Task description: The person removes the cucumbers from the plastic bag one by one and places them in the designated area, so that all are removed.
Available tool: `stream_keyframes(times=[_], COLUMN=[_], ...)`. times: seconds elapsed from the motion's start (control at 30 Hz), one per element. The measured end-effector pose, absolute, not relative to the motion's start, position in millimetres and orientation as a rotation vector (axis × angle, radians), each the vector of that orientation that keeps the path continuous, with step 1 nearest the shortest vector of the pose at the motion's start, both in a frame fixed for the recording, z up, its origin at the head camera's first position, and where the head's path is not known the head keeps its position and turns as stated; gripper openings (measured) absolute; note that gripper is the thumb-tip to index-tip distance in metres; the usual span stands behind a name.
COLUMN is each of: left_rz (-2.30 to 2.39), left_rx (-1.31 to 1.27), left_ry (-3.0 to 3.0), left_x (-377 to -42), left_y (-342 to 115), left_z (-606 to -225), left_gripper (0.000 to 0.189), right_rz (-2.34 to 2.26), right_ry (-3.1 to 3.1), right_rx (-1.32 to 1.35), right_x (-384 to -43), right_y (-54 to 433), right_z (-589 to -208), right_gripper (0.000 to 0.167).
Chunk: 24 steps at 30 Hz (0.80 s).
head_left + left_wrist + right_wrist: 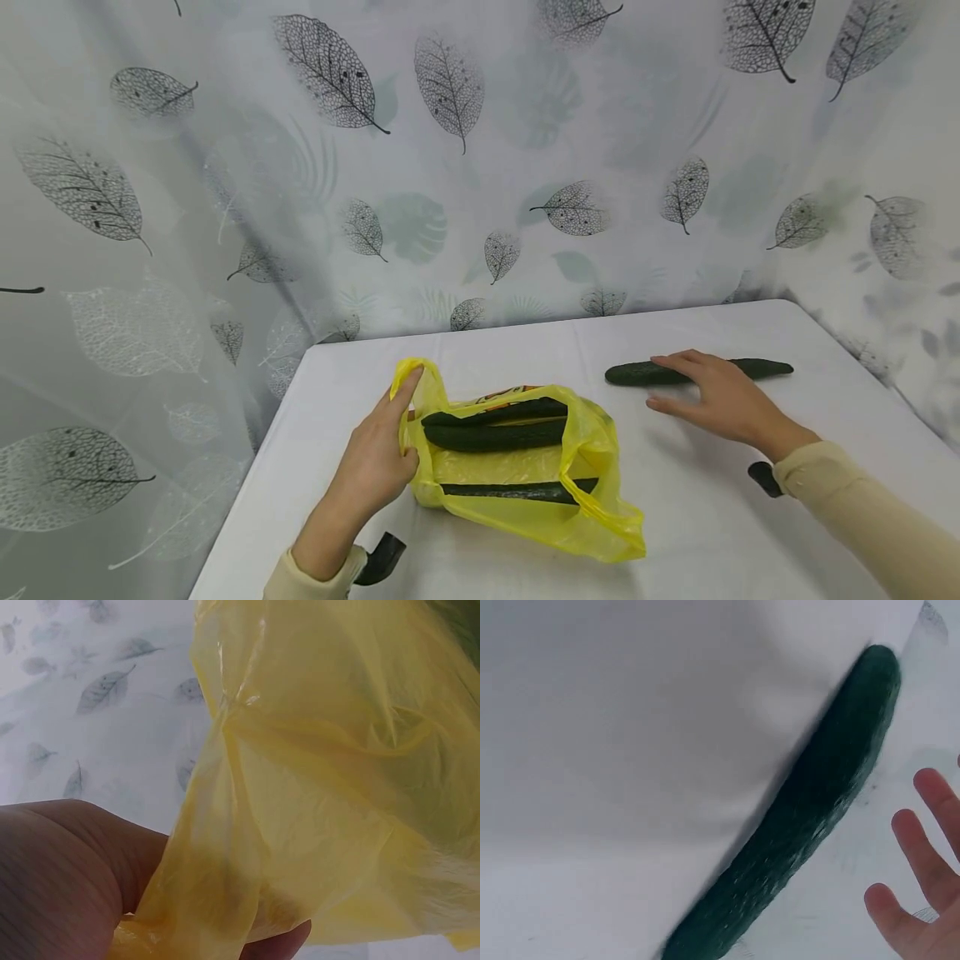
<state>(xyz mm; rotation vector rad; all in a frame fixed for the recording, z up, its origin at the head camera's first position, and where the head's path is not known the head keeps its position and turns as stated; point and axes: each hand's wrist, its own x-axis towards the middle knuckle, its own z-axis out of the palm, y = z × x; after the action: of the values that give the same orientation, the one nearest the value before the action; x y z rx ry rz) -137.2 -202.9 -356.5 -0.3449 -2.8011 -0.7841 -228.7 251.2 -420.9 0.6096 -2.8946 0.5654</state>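
A yellow plastic bag (pixel 525 521) lies on its side on the table, its mouth facing me. Inside it are dark green cucumbers (pixel 502 435), with another cucumber (pixel 517 492) lower down near the front. My left hand (pixel 375 458) grips the bag's left edge; in the left wrist view the thin yellow film (pixel 315 810) runs between thumb and fingers. To the right of the bag, my right hand (pixel 723 404) reaches over a loose cucumber (pixel 630 374), fingers spread and holding nothing. The right wrist view shows the fingers (pixel 922 855) beside that cucumber, apart from it.
A white cloth covers the table (pixel 690 508), whose back edge meets a pale curtain (pixel 495 183) printed with leaves. Black straps or mounts (pixel 381 558) show at both wrists, below the light sleeves (pixel 847 492).
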Motion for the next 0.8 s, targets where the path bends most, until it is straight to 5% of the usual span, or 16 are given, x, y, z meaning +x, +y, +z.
stream_keyframes(times=[0.8], left_rz=[-0.78], left_rx=[-0.325], left_ry=[-2.841], left_x=[-137.9], left_y=[-200.1], left_z=[-357.9], left_gripper=[0.1], right_rz=[0.813], right_ry=[-2.946], right_rx=[0.536], right_x=[-231.9], right_y=[228.5], right_z=[-403.4], right_gripper=[0.082])
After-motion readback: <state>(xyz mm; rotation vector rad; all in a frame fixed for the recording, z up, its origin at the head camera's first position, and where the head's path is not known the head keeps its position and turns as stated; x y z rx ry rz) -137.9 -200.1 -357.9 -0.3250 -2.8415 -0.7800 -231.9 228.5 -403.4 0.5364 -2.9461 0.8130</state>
